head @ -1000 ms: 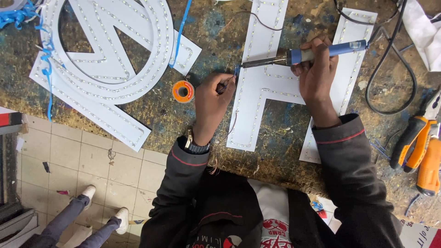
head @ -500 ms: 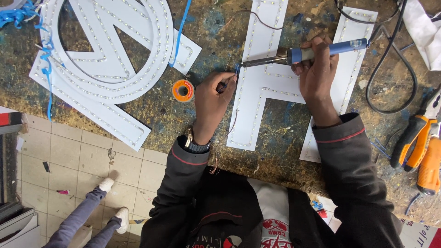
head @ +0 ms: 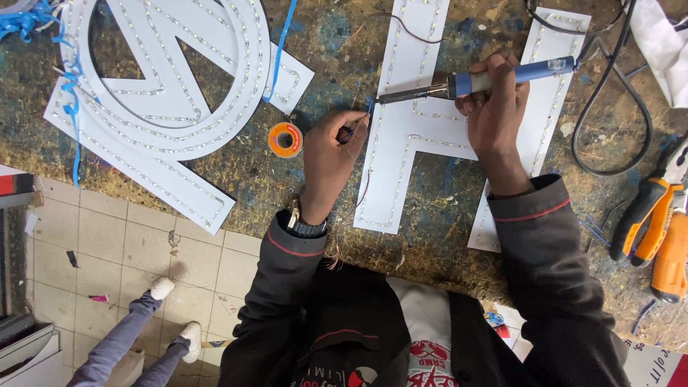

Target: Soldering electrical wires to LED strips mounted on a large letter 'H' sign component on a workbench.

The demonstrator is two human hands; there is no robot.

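**Iron tip at the edge of the white letter**

Nearest me, the bench edge (head: 215, 236) runs on a slant above the tiled floor (head: 107, 244), where another person's legs and white shoes (head: 161, 315) stand down at the left. My sleeves cross that edge onto the worn, paint-flecked top.

My left hand (head: 331, 154) rests on the bench just beside the left edge of the white letter panel (head: 401, 154). Its fingers are pinched together on something thin and dark, a wire end I think, though it is too small to be sure, held right at the panel's rim beside the strip of small lights. An orange spool (head: 285, 139) lies just to the left of that hand, apart from it, with bare bench around it.

My right hand (head: 494, 107) lies over the panel, fingers wrapped tight round the blue handle of the soldering iron (head: 466, 82). The iron lies nearly level, its tip reaching left to the panel's edge, just above my left fingertips.

Right of my arm there is open bench, then a black cable loop (head: 609, 129) and orange-handled pliers (head: 648, 222) at the far right edge.

Farther off to the left sits a big round white sign piece (head: 172, 72) with blue strands (head: 68, 107) beside it.
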